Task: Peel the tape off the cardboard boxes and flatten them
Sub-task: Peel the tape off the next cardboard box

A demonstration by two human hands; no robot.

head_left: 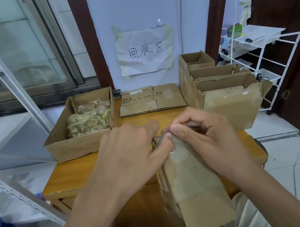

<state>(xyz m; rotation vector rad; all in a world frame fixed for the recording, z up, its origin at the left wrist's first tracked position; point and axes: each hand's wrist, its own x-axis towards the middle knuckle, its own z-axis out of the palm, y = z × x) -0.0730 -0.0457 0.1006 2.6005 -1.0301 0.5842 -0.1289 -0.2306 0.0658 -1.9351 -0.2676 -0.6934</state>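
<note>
Nearest to me, a flattened cardboard box with clear tape over its upper face leans from my lap up over the near edge of the wooden worktop. Both my hands meet at its far end: my right hand curls its fingers over the top edge and its thumb presses on the tape there, while my left hand pinches at the same taped edge with its fingertips.

Beyond them, on the worktop's left side, sits an open box holding wads of peeled tape. At the back, against the wall, lies a flattened carton with handwriting on it. To the right stand several open cartons, one behind another. A crumpled paper sign is taped to the wall above, and a white wire rack stands further right.
</note>
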